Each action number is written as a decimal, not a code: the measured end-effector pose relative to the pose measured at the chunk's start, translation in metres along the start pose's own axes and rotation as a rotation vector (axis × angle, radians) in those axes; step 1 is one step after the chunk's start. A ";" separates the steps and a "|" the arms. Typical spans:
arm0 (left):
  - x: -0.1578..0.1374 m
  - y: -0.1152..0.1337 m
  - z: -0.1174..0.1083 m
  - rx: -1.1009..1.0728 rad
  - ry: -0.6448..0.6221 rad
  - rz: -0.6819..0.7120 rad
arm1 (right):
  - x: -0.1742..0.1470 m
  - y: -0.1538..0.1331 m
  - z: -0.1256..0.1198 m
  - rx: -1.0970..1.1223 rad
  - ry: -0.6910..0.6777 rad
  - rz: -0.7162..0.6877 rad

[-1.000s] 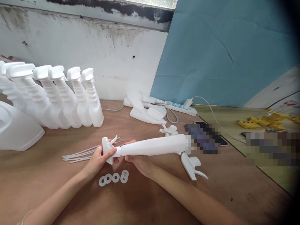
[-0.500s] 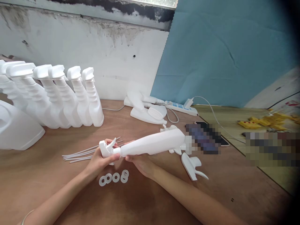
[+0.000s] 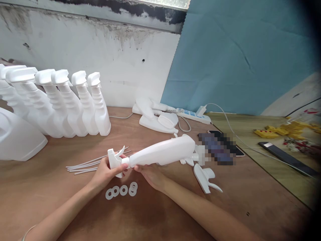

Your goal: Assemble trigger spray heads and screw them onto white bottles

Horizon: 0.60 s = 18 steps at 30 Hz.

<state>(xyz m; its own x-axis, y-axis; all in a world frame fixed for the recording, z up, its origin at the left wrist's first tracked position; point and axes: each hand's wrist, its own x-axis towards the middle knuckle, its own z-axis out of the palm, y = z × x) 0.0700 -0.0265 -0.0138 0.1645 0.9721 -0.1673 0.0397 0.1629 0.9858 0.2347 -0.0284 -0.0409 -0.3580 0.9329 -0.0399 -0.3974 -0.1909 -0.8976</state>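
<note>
A white spray bottle [image 3: 163, 150] lies on its side in the air above the table, its base toward the right. My left hand [image 3: 107, 172] is closed around the trigger sprayer head [image 3: 114, 160] at the bottle's neck, thumb on the ribbed collar. Under the bottle's shoulder, my right hand [image 3: 149, 174] grips it with the thumb at the near side; its other fingers are hidden behind the bottle. Several flat white ring washers [image 3: 123, 190] lie on the table just below my left hand. Thin white tubes [image 3: 85, 165] lie beyond my left wrist.
Several white spray bottles [image 3: 101, 110] stand in a row at the left. A loose trigger sprayer [image 3: 204, 177] lies to the right, near blurred phones. More white bottles [image 3: 160, 122] lie at the back by a power strip [image 3: 194, 115]. Yellow pieces [image 3: 267, 134] sit far right.
The sprayer head has turned slightly in my left hand, and the bottle's base has shifted a little left. Both hands keep their hold.
</note>
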 end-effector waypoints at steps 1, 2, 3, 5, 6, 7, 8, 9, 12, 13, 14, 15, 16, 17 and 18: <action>0.000 0.000 -0.001 0.005 -0.007 -0.016 | 0.000 -0.001 0.001 -0.003 -0.018 -0.003; 0.000 0.000 -0.002 0.029 -0.017 -0.011 | 0.000 -0.001 0.001 -0.002 -0.034 -0.006; 0.001 0.000 -0.004 0.067 -0.026 0.013 | 0.000 -0.001 0.001 0.000 -0.042 -0.010; 0.001 -0.001 -0.007 0.175 -0.040 0.111 | 0.000 0.000 0.002 0.002 -0.021 -0.016; 0.002 -0.001 -0.009 0.234 -0.041 0.175 | 0.000 0.000 0.002 0.001 0.002 -0.016; 0.002 -0.002 -0.009 0.288 -0.038 0.234 | 0.000 0.001 0.001 0.000 0.031 -0.017; 0.001 -0.003 -0.010 0.329 -0.030 0.287 | 0.001 0.001 0.001 0.000 0.058 -0.013; 0.001 -0.004 -0.009 0.359 -0.025 0.332 | 0.001 0.002 0.001 0.001 0.080 -0.007; -0.001 -0.008 -0.007 0.388 -0.012 0.432 | 0.001 0.002 0.000 0.006 0.094 -0.002; -0.001 -0.009 -0.007 0.389 -0.012 0.462 | 0.001 0.002 0.000 0.007 0.082 -0.007; -0.002 -0.009 -0.007 0.389 -0.012 0.495 | 0.001 0.002 0.000 0.005 0.067 -0.012; -0.002 -0.010 -0.008 0.397 -0.023 0.528 | 0.001 0.002 -0.001 0.002 0.053 -0.018; -0.003 -0.011 -0.009 0.412 -0.037 0.566 | 0.000 0.003 -0.001 0.000 0.049 -0.022; -0.004 -0.011 -0.010 0.436 -0.053 0.608 | 0.000 0.003 -0.002 -0.001 0.054 -0.025; -0.004 -0.012 -0.011 0.461 -0.068 0.652 | -0.001 0.004 -0.002 -0.001 0.064 -0.029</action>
<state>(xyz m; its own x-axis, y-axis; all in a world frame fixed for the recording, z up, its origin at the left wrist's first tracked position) 0.0579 -0.0305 -0.0243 0.3539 0.8328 0.4258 0.3163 -0.5349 0.7835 0.2351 -0.0291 -0.0456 -0.2913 0.9557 -0.0423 -0.4060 -0.1635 -0.8991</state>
